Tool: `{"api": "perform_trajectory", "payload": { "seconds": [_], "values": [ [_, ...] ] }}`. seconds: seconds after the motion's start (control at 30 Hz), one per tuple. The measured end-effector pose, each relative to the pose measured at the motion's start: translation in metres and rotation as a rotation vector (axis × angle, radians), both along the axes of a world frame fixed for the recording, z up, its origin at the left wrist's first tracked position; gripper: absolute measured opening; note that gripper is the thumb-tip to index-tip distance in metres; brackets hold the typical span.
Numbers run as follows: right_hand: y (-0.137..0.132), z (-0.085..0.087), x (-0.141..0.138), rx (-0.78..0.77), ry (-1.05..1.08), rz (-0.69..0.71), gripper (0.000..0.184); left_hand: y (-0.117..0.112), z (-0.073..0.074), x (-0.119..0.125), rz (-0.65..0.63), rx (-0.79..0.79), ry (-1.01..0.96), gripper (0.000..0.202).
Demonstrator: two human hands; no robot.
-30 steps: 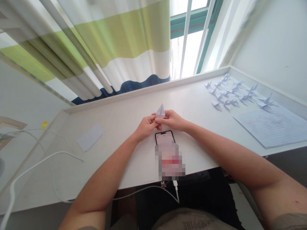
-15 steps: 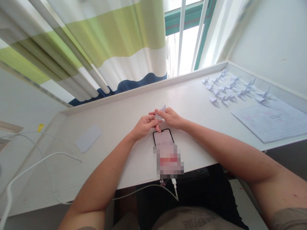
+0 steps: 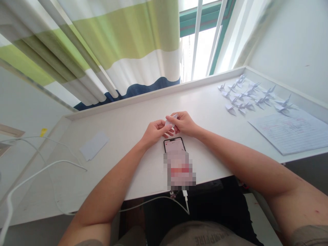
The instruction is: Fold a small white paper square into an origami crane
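Between my two hands is a small piece of folded white paper (image 3: 171,120), partly covered by my fingers. My left hand (image 3: 155,132) pinches its lower left side, thumb on top. From the right, my right hand (image 3: 185,123) grips the paper, with the thumb laid across it. Both hands are held above the white desk (image 3: 128,136), just beyond the top end of a phone (image 3: 174,145). Several folded paper cranes (image 3: 247,94) stand at the desk's far right.
A small stack of white paper sheets (image 3: 94,146) lies on the left. Lined paper with writing (image 3: 292,131) lies at the right, near the cranes. White cables (image 3: 48,165) loop over the left side, and one plugs into the phone. A raised rim (image 3: 153,95) runs along the back.
The folded paper has tilted from pointing upward to lying lower, leaning right. My left fingers have shifted from beneath the paper and spread a little. The view has moved slightly.
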State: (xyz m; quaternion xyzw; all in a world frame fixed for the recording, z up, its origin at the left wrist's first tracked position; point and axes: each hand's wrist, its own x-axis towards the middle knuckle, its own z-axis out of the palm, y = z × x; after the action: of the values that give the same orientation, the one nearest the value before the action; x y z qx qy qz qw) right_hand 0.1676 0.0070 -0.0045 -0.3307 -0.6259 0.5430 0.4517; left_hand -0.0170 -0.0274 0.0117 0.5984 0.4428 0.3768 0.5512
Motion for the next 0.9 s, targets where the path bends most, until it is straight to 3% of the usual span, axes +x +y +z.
{"api": "perform_trajectory", "payload": {
  "seconds": [0.1,0.33,0.57,0.73,0.9],
  "values": [
    [0.001,0.0,0.0,-0.018,0.016,0.016,0.062,0.0,-0.001,0.002,0.045,0.053,-0.017,0.052],
    [0.01,0.006,0.011,0.049,0.033,-0.204,0.06,0.002,-0.003,-0.004,0.069,0.054,-0.051,0.049],
    [0.011,0.004,0.013,0.122,-0.131,-0.022,0.05,0.005,-0.005,-0.006,0.007,0.093,-0.01,0.047],
    [0.011,0.004,0.015,0.106,-0.092,-0.004,0.043,0.005,-0.004,-0.007,0.028,0.1,0.018,0.046],
    [0.01,0.003,0.015,0.034,-0.045,0.13,0.048,0.006,-0.006,-0.005,0.044,0.087,0.002,0.054]
  ]
}}
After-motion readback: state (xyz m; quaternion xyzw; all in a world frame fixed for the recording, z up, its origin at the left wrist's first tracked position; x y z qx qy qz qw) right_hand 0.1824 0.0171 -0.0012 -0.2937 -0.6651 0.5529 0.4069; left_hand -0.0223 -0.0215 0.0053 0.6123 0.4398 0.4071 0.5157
